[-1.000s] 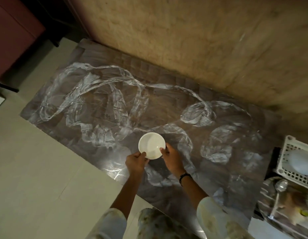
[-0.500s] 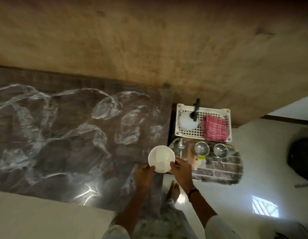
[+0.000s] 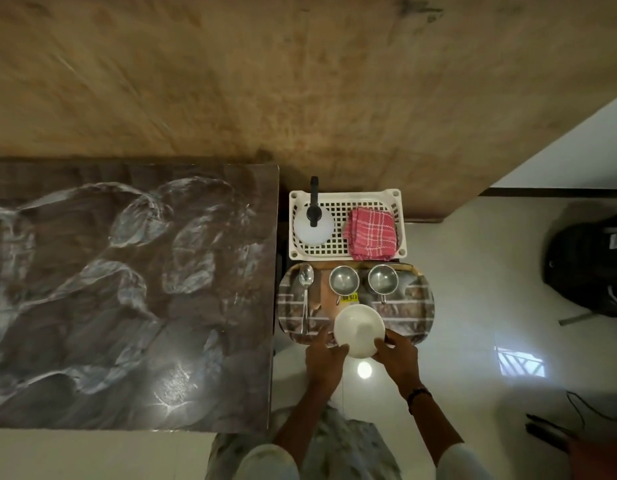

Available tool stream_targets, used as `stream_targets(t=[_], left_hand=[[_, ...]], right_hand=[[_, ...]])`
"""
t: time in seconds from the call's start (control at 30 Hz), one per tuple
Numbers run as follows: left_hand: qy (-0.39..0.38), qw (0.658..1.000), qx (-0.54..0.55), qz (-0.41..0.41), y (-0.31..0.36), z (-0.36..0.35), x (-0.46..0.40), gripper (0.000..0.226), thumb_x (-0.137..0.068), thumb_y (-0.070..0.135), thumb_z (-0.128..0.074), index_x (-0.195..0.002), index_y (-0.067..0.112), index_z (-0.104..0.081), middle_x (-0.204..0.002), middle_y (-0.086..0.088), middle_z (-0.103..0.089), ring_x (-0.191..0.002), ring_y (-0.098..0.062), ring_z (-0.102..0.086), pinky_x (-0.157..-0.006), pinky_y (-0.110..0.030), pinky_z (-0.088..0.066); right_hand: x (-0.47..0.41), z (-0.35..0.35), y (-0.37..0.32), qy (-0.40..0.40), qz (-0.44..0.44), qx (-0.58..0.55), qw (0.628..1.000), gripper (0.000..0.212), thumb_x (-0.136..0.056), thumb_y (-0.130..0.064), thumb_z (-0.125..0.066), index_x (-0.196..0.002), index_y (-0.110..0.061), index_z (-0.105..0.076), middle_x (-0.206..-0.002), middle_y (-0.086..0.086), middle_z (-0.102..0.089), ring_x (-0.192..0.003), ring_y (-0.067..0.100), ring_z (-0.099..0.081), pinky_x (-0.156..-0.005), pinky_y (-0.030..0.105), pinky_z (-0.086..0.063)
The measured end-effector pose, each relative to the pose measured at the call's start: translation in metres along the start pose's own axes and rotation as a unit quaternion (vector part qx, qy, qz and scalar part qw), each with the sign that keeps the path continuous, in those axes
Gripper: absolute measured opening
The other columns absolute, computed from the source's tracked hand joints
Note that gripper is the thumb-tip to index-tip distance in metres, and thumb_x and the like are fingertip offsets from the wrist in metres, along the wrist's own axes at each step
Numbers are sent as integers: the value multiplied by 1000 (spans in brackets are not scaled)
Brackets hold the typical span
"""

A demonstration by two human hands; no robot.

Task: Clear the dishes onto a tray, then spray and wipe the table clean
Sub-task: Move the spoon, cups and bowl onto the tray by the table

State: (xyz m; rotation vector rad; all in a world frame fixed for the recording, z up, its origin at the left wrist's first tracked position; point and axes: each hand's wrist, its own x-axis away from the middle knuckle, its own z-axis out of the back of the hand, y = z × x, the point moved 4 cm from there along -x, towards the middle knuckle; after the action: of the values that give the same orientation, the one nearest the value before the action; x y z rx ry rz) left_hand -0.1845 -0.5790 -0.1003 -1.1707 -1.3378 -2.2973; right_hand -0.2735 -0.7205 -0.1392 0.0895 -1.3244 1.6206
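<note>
Two hands, left and right, grip opposite rim edges of white bowl over tray; likely light, rigid, slippery, breakable, so rim hold suits.

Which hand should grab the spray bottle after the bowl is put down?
Probably the left hand: the spray bottle stands in the basket's left part, while the right hand sits nearer the red cloth.
</note>
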Motion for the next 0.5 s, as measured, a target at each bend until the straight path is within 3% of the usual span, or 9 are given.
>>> stream_targets(t=[0.1, 0.23, 0.3, 0.37, 0.5], left_hand=[[-22, 1000, -21, 3, 5, -13, -7, 58, -79, 8, -66, -134, 15, -50, -127, -6, -60, -116, -22, -56, -100, -38, -47], [-45, 999, -21, 6, 5, -21, -17, 67, -69, 21, -66, -134, 17, -50, -122, -5, -61, -113, -24, -57, -95, -38, -51], [-51, 999, -8, -2, 6, -23, -20, 60, -73, 13, -68, -131, 16, -52, -116, -3, -61, -110, -23, -58, -83, -25, -54], [-57, 998, 16, 0, 7, -24, -24, 56, -80, 0, -64, -132, 14, -49, -115, -3, -57, -102, -16, -56, -66, -8, -51], [-57, 997, 58, 4, 11, -26, -27, 59, -79, -10, -61, -134, 6, -47, -118, -8, -54, -106, -19, -54, -59, -3, -48]], right_hand=[[-17, 2, 8, -13, -14, -2, 1000, 25, -87, 4, -59, -110, 2, -67, -95, 10, -66, -93, 30, -62, -57, 21, -57], [-33, 0, 12, -21, -18, -1, 1000, 23, -88, 1, -60, -110, 2, -67, -95, 11, -66, -94, 31, -63, -59, 23, -58], [-39, 1, 13, -12, -22, 3, 1000, 26, -87, 0, -61, -113, 2, -66, -99, 12, -68, -95, 30, -64, -61, 28, -60], [-42, 2, 13, -4, -19, 19, 1000, 27, -88, -4, -63, -114, -1, -66, -104, 14, -70, -97, 30, -65, -71, 42, -60], [-44, 3, 12, -19, -14, 30, 999, 26, -89, -9, -63, -114, -3, -66, -106, 14, -70, -99, 30, -64, -78, 48, -58]])
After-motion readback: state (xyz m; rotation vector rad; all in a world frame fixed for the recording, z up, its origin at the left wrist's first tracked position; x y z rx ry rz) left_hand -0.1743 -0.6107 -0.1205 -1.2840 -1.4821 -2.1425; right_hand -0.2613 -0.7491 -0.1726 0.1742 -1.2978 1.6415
